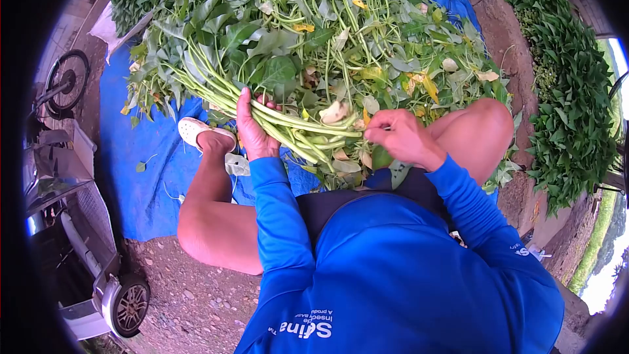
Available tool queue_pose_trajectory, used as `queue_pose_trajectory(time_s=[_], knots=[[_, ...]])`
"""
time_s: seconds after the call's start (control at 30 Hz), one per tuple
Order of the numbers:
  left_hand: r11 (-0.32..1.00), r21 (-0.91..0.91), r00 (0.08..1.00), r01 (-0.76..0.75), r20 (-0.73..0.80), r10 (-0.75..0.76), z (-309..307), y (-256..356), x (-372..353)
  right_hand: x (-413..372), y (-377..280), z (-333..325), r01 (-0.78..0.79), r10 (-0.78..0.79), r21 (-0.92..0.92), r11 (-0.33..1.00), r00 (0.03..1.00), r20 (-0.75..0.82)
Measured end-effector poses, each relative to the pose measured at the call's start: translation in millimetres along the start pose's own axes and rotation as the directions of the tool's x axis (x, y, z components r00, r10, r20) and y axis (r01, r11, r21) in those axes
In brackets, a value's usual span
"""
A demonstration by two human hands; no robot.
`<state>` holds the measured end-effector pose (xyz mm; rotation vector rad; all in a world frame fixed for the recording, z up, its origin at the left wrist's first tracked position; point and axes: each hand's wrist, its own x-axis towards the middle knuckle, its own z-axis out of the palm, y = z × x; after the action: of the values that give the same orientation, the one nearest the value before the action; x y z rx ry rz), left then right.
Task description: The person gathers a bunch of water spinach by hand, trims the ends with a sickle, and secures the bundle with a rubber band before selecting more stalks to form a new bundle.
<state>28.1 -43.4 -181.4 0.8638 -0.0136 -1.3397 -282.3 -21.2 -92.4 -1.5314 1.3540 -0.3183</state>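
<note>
My left hand [256, 126] is closed around a bunch of long green stems [213, 96], which look like water spinach. Their leafy tops point up and to the left; the bare stem ends [327, 139] extend right across my lap. At those ends my right hand [404, 136] is closed in a pinch, its fingertips beside or touching the stem tips. What lies between them is hidden. Beyond both hands spreads a large heap of leafy stems [327, 33], with yellowed leaves [430, 88] among the green.
A blue tarp [147, 183] lies under the heap, over gravelly ground [190, 288]. More green bundles [567, 92] line the right side. At left are a spoked wheel [67, 84] and a vehicle-like metal frame with a tyred wheel [131, 305]. My bent legs flank the stems, one foot in a pale clog [190, 131].
</note>
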Motion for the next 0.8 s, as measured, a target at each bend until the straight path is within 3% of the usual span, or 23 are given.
queue_pose_trajectory(time_s=[0.03,0.07,0.1,0.13,0.23,0.27,0.3,0.37,0.47,0.57,0.67,0.77,0.8], knots=[[0.999,0.017,0.999,-0.029,0.030,0.029,0,6,-2,3,17,-18,0.061,-0.061,-0.003,0.998,0.992,-0.114],[0.999,0.014,0.998,-0.041,0.043,0.040,-1,10,-5,5,17,-47,-0.015,0.005,-0.044,0.999,0.976,-0.218],[0.999,0.010,0.997,-0.052,0.063,0.051,0,12,-6,9,33,-73,0.014,-0.257,-0.498,0.867,0.870,-0.422],[0.999,-0.015,0.996,-0.037,0.085,0.038,-1,13,-6,11,43,-91,-0.101,-0.559,-0.830,0.548,0.695,-0.453],[0.998,-0.066,0.989,0.014,0.148,-0.004,3,8,-9,15,-5,-93,0.069,-0.269,-0.386,0.920,0.828,-0.492],[0.999,-0.049,0.991,0.012,0.134,-0.005,10,7,-17,14,-20,-77,0.115,-0.165,-0.175,0.978,0.939,-0.303],[0.999,-0.034,0.992,0.005,0.125,-0.001,18,5,-22,16,-37,-57,0.112,-0.108,0.049,0.993,0.991,-0.081],[1.000,0.003,0.988,0.010,0.155,-0.010,23,2,-25,18,-64,-27,-0.040,0.061,-0.071,0.997,0.944,0.324],[0.990,0.138,0.990,-0.042,0.136,0.023,23,3,-32,31,-45,10,0.021,-0.023,0.009,1.000,0.845,0.534],[0.964,0.235,0.987,-0.125,0.131,0.096,16,6,-31,31,-31,21,0.168,-0.126,-0.095,0.981,0.930,0.346],[0.943,0.290,0.987,-0.160,0.075,0.145,18,5,-31,30,-29,22,0.342,-0.245,-0.318,0.885,0.920,0.307],[0.940,0.293,0.985,-0.173,0.052,0.165,22,7,-32,30,-31,18,0.654,-0.557,-0.369,0.661,0.756,0.343],[0.942,0.285,0.984,-0.177,0.053,0.169,24,7,-33,34,-40,18,0.519,-0.319,-0.409,0.751,0.826,0.464]])
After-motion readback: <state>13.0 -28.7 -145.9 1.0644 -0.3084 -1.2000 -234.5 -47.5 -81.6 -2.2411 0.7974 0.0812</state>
